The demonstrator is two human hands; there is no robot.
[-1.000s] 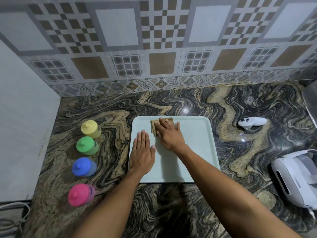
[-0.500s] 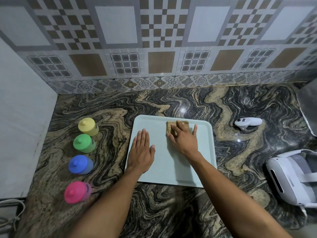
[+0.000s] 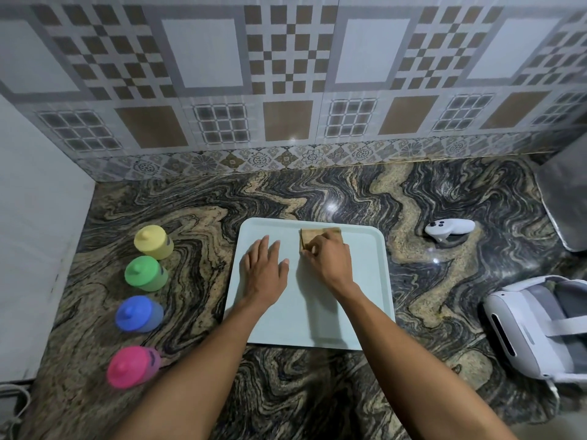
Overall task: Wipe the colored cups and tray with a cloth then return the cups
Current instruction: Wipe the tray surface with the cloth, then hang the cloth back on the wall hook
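A pale green tray lies flat on the marbled counter. My left hand rests flat on its left part, fingers spread, holding nothing. My right hand presses a folded tan cloth against the tray near its far edge; the fingers cover most of the cloth. Left of the tray, off it, a column of upside-down cups stands on the counter: yellow farthest, then green, blue and pink nearest.
A white hand controller lies right of the tray. A white headset sits at the right near edge. A grey object is at the far right. A tiled wall runs along the back, a white panel on the left.
My right hand slid the cloth along the tray's far edge, first rightward, then back slightly. The left hand stayed flat on the tray. The cups have not moved.
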